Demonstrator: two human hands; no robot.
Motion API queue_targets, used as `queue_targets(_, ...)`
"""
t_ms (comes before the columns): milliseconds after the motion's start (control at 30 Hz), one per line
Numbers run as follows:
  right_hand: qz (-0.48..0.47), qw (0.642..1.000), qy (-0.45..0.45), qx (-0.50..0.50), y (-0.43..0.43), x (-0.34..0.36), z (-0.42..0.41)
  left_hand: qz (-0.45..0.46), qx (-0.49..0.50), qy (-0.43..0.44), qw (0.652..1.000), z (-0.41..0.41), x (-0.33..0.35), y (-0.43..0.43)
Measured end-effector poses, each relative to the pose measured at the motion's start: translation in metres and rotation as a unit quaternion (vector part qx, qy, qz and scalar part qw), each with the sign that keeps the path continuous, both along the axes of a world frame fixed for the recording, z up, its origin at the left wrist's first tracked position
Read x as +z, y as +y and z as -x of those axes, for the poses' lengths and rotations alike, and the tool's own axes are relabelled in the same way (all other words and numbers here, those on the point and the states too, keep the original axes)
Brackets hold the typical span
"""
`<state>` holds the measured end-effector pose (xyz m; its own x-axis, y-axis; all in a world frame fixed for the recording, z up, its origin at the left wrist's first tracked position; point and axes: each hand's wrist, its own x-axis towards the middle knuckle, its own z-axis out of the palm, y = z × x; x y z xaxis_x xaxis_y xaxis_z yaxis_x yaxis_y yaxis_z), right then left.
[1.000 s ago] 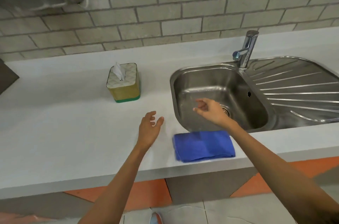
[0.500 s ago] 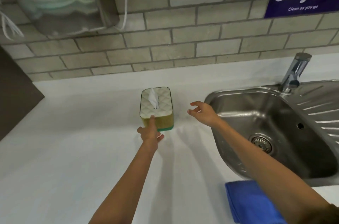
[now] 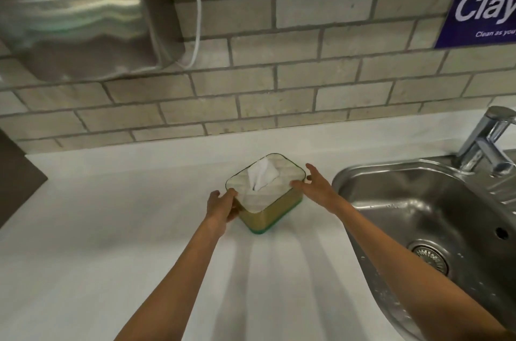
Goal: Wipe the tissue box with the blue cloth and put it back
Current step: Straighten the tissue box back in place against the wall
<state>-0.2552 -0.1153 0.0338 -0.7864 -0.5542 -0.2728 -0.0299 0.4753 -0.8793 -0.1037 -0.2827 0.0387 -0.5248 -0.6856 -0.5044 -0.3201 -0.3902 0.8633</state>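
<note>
1. Where the white counter (image 3: 111,243) meets the brick wall (image 3: 279,84), the tissue box (image 3: 265,195) is seen standing upright, turned so that one corner faces the camera.
2. A white tissue (image 3: 261,173) is seen sticking up from the slot in the pale, quilted-looking top; the sides are yellowish with a green band at the base.
3. The box's left side is gripped by the left hand (image 3: 222,205), the fingers curled around the near-left corner at the top edge.
4. The right hand (image 3: 317,190) is held open with the fingers spread, at the box's right side; the fingertips appear to touch the top edge, though firm contact cannot be told.
5. A steel sink (image 3: 418,215) is set into the counter just to the right of the box, with a drain (image 3: 430,255) in its basin and a tap (image 3: 485,139) at its far rim.
6. A metal dispenser (image 3: 78,19) with a white cable (image 3: 195,6) is mounted on the wall at upper left, and a purple sign (image 3: 483,6) at upper right.
7. The blue cloth is not in view.
</note>
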Motion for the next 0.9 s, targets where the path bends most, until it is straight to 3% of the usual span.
queue_targets(233, 0.016, 0.999, 0.043, -0.021, -0.018, -0.019, 0.018, 0.047, 0.03, 0.058, 0.997, 0.039, 0.006, -0.025)
queue_targets(433, 0.044, 0.995, 0.069, -0.054, -0.042, -0.025, 0.016, 0.126, 0.125, 0.015, 0.984, 0.045, -0.008, -0.029)
queue_targets(900, 0.046, 0.994, 0.065, -0.08, -0.081, -0.017, 0.031, 0.124, 0.051, 0.058, 0.989, 0.062, -0.003, -0.055)
